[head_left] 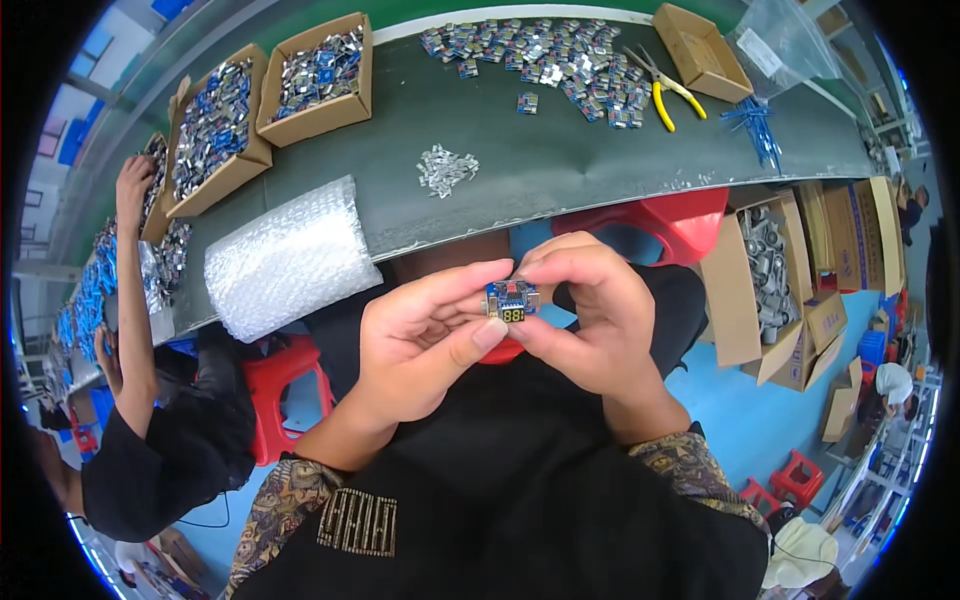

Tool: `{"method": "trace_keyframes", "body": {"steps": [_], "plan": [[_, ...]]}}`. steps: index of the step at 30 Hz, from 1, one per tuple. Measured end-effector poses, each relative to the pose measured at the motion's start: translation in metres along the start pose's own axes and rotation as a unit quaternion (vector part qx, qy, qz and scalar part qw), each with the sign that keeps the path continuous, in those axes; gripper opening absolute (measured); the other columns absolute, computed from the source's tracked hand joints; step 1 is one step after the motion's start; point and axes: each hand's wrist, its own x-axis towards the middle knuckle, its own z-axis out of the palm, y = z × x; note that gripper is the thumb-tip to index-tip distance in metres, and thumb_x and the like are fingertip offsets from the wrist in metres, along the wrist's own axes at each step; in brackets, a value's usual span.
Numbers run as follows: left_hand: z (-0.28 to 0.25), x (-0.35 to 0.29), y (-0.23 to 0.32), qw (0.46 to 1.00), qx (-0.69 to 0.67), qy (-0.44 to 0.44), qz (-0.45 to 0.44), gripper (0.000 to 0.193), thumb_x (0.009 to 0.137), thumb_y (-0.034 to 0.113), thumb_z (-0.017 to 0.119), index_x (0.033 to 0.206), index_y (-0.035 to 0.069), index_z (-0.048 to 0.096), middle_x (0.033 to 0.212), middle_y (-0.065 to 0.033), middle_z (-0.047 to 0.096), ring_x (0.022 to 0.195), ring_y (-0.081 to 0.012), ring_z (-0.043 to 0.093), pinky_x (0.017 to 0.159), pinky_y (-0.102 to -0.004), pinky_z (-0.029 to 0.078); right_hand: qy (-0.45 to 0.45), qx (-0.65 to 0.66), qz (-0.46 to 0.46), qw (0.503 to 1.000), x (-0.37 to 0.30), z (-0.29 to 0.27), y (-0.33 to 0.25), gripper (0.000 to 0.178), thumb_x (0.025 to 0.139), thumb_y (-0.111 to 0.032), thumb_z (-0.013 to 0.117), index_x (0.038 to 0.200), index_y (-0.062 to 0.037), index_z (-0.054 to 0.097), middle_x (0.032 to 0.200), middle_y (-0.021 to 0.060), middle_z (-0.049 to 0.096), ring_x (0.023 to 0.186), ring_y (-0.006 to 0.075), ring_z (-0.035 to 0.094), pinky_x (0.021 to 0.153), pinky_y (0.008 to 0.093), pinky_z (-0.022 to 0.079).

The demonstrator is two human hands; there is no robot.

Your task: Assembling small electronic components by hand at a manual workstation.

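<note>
Between my two hands, over my lap, is a small blue circuit board [513,299] with a little digit display facing up. My left hand [425,335] pinches its left side, thumb at the lower edge by the display. On the other side my right hand [590,310] grips the board between thumb and forefinger. Ahead on the table lies a small pile of silvery metal parts [445,170]. Farther back many similar boards [600,75] are spread out, one lying apart from the rest.
Yellow-handled pliers [665,90] lie beside an open cardboard box [703,55]. At left stand boxes full of boards [315,118] and a bubble-wrap roll [290,260]. A co-worker's arm [133,260] reaches in there. Red stools [285,385] and a carton of metal parts [770,280] stand below.
</note>
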Motion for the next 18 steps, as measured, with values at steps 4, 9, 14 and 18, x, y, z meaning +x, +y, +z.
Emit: {"method": "trace_keyframes", "body": {"steps": [4, 9, 14, 18], "plan": [[0.002, 0.001, 0.002, 1.000, 0.013, -0.011, -0.006, 0.043, 0.092, -0.007, 0.058, 0.134, -0.008, 0.048, 0.120, -0.0205, 0.064, 0.112, -0.0221, 0.063, 0.098, -0.0324, 0.050, -0.003, 0.012, 0.011, 1.000, -0.002, -0.006, 0.001, 0.037, 0.070, -0.001, 0.082, 0.102, -0.0013, 0.063, 0.097, 0.0113, 0.064, 0.085, 0.0190, 0.064, 0.070, 0.0282, 0.053], [0.004, 0.001, 0.000, 0.998, -0.058, 0.011, -0.018, 0.040, 0.093, -0.007, 0.057, 0.132, -0.008, 0.048, 0.116, -0.0199, 0.065, 0.108, -0.0225, 0.065, 0.094, -0.0315, 0.053, -0.007, 0.023, -0.023, 0.999, -0.001, -0.007, 0.008, 0.039, 0.068, -0.001, 0.085, 0.101, -0.0011, 0.062, 0.096, 0.0117, 0.063, 0.085, 0.0190, 0.063, 0.069, 0.0272, 0.052], [-0.001, 0.001, 0.002, 0.998, -0.060, 0.002, -0.017, 0.036, 0.095, -0.002, 0.057, 0.129, -0.008, 0.049, 0.115, -0.0200, 0.066, 0.107, -0.0235, 0.065, 0.092, -0.0334, 0.055, -0.020, 0.035, -0.034, 0.999, 0.004, -0.004, 0.003, 0.040, 0.067, -0.001, 0.085, 0.100, -0.0013, 0.062, 0.095, 0.0116, 0.063, 0.082, 0.0181, 0.063, 0.067, 0.0264, 0.052], [-0.001, 0.001, 0.007, 0.996, -0.081, -0.009, -0.023, 0.034, 0.098, 0.006, 0.054, 0.129, -0.008, 0.050, 0.115, -0.0210, 0.065, 0.107, -0.0254, 0.066, 0.093, -0.0356, 0.055, -0.066, 0.024, -0.052, 0.996, 0.008, -0.010, 0.002, 0.040, 0.067, 0.000, 0.085, 0.100, -0.0017, 0.062, 0.094, 0.0114, 0.062, 0.080, 0.0175, 0.062, 0.066, 0.0264, 0.051]]}}
